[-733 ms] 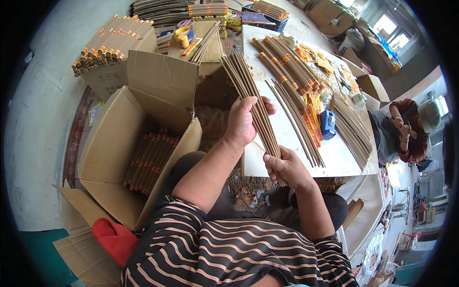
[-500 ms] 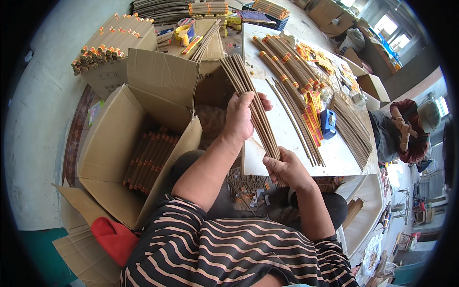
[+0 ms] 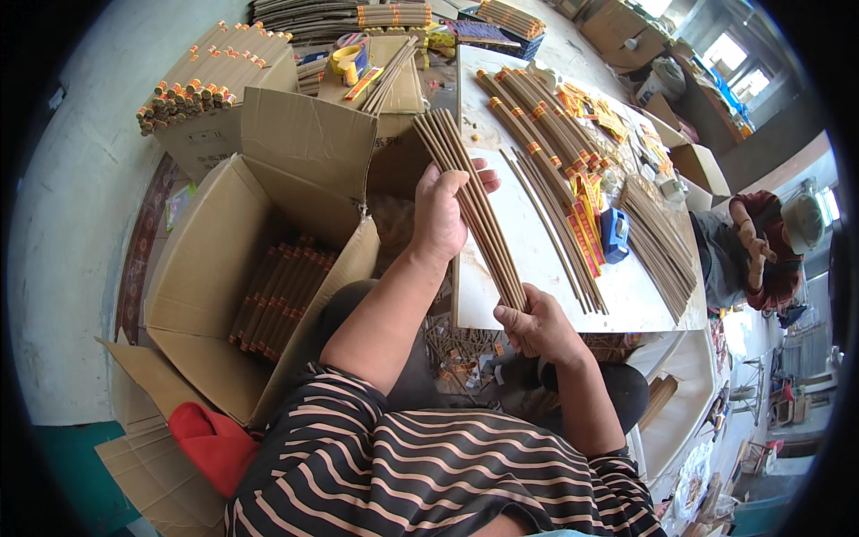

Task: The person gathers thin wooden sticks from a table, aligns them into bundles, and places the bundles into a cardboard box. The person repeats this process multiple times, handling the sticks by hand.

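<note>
Brown sticks point(image 3: 483, 237), unbanded, are slanting by the counter point(image 3: 476, 300), left hand point(image 3: 440, 215) cradling them in its grip, right hand point(image 3: 544, 327) pinching their lower ends. Banded bundles point(image 3: 515, 123) are lying there and in a carton point(image 3: 208, 259); loose sticks point(image 3: 658, 243) are remaining.

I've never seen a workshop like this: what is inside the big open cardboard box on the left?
Inside the open cardboard box lie brown stick bundles with reddish-orange bands, side by side. Anything beneath them is covered, so I can't tell.
</note>
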The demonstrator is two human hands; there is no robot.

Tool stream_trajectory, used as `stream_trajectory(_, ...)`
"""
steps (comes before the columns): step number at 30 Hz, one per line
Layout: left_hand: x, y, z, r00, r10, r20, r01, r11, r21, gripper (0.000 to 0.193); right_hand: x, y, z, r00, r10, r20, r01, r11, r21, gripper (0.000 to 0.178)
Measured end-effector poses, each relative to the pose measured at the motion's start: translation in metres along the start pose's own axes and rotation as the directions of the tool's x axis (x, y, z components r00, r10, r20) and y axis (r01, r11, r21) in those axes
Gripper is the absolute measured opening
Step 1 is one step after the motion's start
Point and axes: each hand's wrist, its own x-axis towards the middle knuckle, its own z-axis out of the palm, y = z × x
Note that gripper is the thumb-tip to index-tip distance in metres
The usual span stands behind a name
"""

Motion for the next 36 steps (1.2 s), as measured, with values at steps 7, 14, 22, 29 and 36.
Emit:
stream_trajectory(7,0.001,0.001,0.000,0.999,-0.040,0.003,0.040,0.997,-0.061,0.032,0.003,0.010,-0.003,0.999,-0.050,0.017,0.049,0.998,0.035,0.033)
stream_trajectory(14,0.000,0.000,0.000,0.998,-0.061,0.011,0.061,0.994,-0.095,0.036,0.002,0.014,-0.006,0.997,-0.045,0.056,0.038,0.991,0.129,0.032)
stream_trajectory(22,-0.001,0.003,0.000,0.998,-0.036,0.059,0.043,0.992,-0.117,0.034,0.001,0.012,-0.005,0.997,-0.038,0.064,0.026,0.984,0.179,0.034)
stream_trajectory(29,-0.002,0.000,0.001,0.998,-0.009,0.064,0.016,0.994,-0.107,0.027,0.003,0.017,-0.006,0.998,-0.032,0.062,0.022,0.989,0.147,0.034)
stream_trajectory(36,-0.002,0.000,-0.001,0.998,0.005,0.067,0.000,0.997,-0.080,0.024,0.001,0.016,-0.004,0.998,-0.018,0.059,0.008,0.988,0.156,0.033)
